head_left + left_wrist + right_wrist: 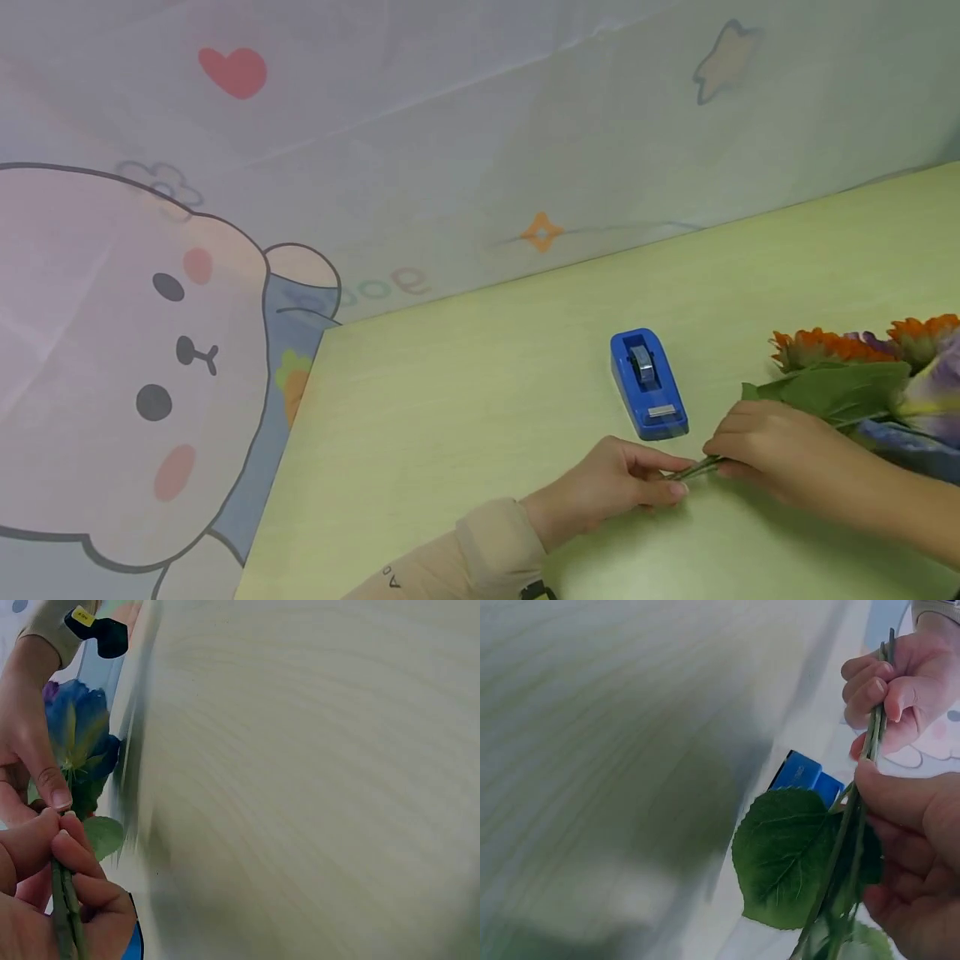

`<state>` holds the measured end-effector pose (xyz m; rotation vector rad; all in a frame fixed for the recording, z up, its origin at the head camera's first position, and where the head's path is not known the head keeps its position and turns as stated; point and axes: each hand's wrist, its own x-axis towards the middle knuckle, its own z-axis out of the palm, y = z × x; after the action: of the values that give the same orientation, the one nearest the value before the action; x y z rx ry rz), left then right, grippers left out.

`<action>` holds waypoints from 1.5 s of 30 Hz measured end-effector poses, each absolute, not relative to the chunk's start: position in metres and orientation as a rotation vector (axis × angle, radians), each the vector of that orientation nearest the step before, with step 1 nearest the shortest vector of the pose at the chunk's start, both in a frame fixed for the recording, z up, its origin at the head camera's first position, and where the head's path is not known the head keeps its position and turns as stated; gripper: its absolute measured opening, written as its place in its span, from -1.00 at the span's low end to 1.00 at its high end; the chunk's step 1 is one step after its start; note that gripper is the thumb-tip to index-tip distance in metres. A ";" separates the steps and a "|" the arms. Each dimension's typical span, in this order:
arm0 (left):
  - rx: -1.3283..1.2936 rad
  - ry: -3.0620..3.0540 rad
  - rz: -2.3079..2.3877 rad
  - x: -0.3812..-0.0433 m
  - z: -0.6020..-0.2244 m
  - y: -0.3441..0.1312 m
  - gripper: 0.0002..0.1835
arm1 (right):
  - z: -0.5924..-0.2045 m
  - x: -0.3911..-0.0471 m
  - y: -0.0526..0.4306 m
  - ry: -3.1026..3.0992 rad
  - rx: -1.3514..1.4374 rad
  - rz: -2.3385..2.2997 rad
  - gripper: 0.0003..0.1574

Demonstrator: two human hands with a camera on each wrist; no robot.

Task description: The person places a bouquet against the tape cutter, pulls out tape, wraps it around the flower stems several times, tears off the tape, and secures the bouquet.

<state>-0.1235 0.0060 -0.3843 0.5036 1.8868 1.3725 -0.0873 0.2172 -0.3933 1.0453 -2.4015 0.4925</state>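
Note:
Several flower stems [874, 735] are bundled between the two hands. My left hand [615, 487] grips them near their cut ends, fingers curled round them in the right wrist view. Closer to the blooms, my right hand [795, 462] pinches the same stems with thumb and fingers. The bunch of flowers [832, 346] lies to the right, with orange, purple and blue heads and green leaves; part of it is cut off by the frame edge. A blue flower [75, 724] shows past the right hand in the left wrist view. One broad leaf [787, 859] hangs beside the right hand.
A blue tape dispenser [648, 383] with a roll in it stands on the pale yellow-green table [450, 400], just beyond the hands. Behind the table's far edge hangs a printed cloth [450, 125] with a cartoon bear, a heart and stars.

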 end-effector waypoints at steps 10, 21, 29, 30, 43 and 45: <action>0.583 1.978 1.396 -0.123 -0.385 0.003 -0.73 | -0.397 -0.085 0.215 -2.322 0.983 0.465 -0.32; 0.637 2.116 1.421 -0.123 -0.386 0.002 -0.77 | -0.399 -0.085 0.212 -2.279 0.994 0.338 -0.23; 0.547 2.098 1.492 -0.122 -0.388 0.003 -0.77 | -0.402 -0.085 0.210 -2.240 0.992 0.307 -0.19; 0.530 2.099 1.501 -0.122 -0.388 0.003 -0.77 | -0.402 -0.085 0.210 -2.224 0.997 0.296 -0.19; 0.349 2.085 1.578 -0.121 -0.389 0.006 -0.78 | -0.402 -0.087 0.206 -2.151 0.983 0.270 -0.21; 0.381 2.104 1.567 -0.122 -0.389 0.005 -0.78 | -0.402 -0.087 0.206 -2.155 0.985 0.272 -0.21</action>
<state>-0.1221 0.0054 -0.3894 0.3809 2.1040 1.5665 -0.0869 0.2059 -0.4015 0.9850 -2.1548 0.2722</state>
